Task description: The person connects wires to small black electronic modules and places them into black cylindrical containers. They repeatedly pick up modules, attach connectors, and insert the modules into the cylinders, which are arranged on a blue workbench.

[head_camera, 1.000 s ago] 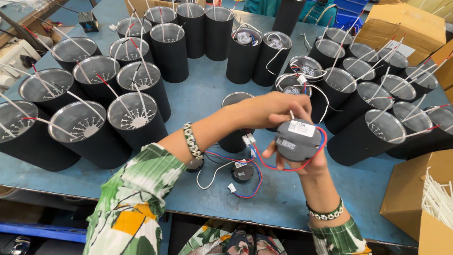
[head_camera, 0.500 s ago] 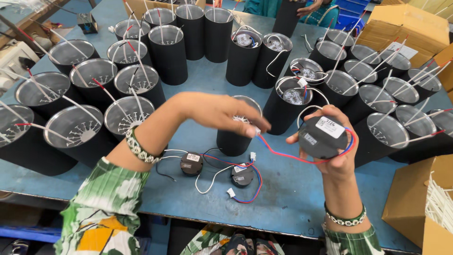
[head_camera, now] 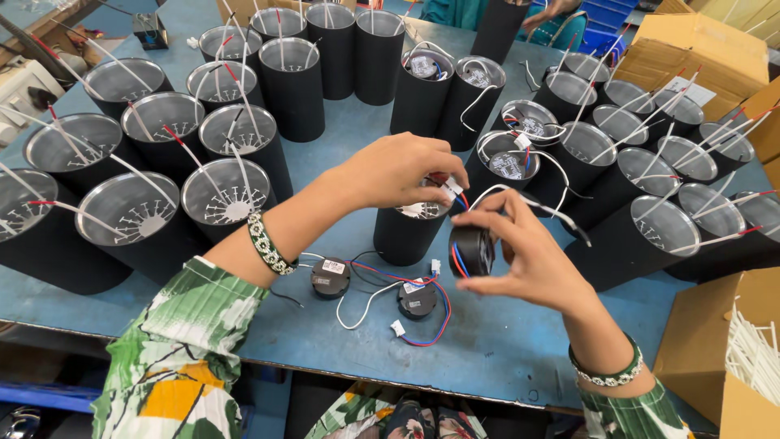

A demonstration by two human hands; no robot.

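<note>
Since the earlier frame I have turned the small round black plastic driver puck (head_camera: 473, 250) on edge; my right hand (head_camera: 528, 260) pinches its rigid, light rim while my left hand's (head_camera: 398, 171) fingertips (head_camera: 452, 184) close on the limp white plug lead (head_camera: 451, 192).

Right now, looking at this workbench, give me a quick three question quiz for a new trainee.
1. True or false: the right hand holds a round black driver module.
2. Which does the left hand pinch? A) a white connector above a black cylinder housing; B) a cardboard box; C) a screwdriver.
3. How many loose black modules lie on the blue table below the hands?

Key: 1 true. 2 A. 3 two, one on the left and one on the right, both with red, blue and white wires.
</note>
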